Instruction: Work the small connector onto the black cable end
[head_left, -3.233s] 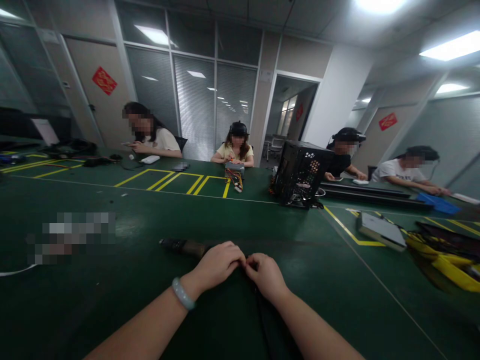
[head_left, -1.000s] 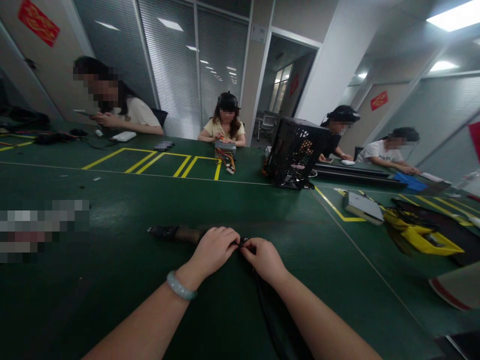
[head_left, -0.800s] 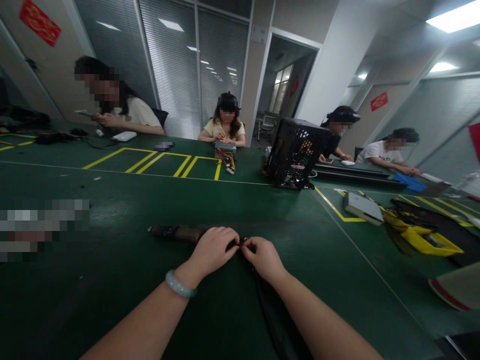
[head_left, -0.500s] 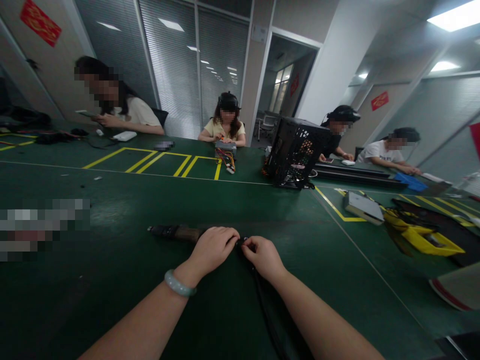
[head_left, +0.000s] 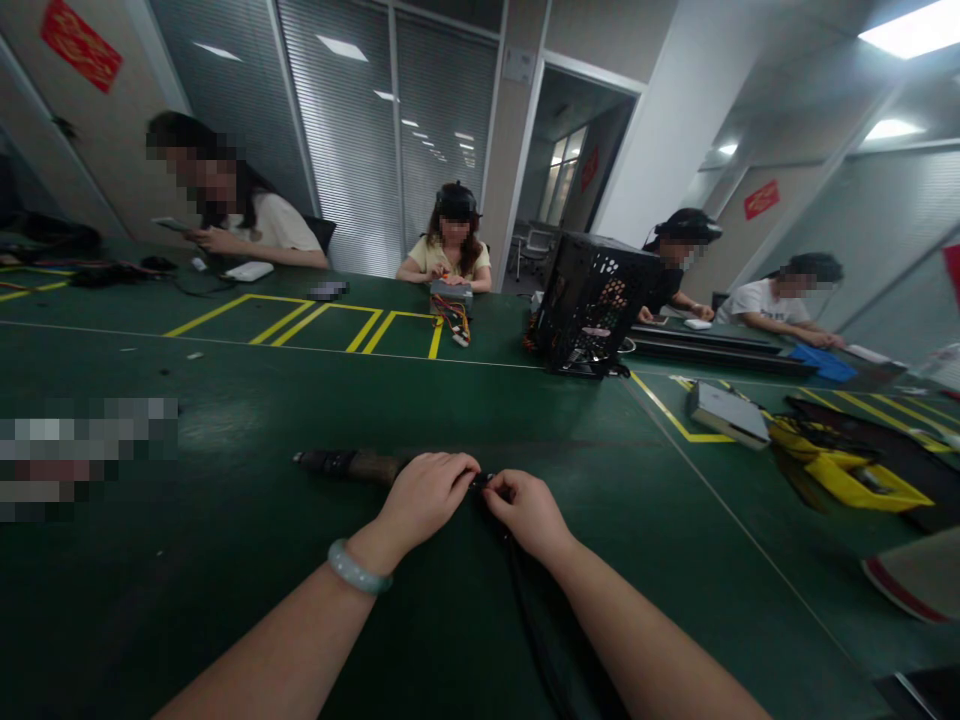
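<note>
Right now both bare hands are at work on the green worktop [head_left: 247, 620], on the near side of the black computer case [head_left: 592, 305] and a little to its left. The left hand [head_left: 429, 497], a pale bracelet [head_left: 358, 568] on its wrist, curls over the back end of a dark tool [head_left: 371, 467]; its grip is closed around that end. That tool lies nearer than the case and left of it, brownish section showing, tip pointing further left. And the right hand [head_left: 531, 510]! Its grip pinches the end of a black cord [head_left: 529, 625] between thumb and finger, fingertips just beside the left hand's. Whether tool and cord actually join there is hard to say, with fingers covering the spot. From the pinch, the cord trails away from the case toward the near edge.

Left of the case, further back, a person in a yellow top [head_left: 469, 258] has both hands at a grey box with coloured wires [head_left: 451, 290]. Right of the case and nearer, a flat grey box [head_left: 727, 413] sits beside a yellow tray [head_left: 870, 485].
</note>
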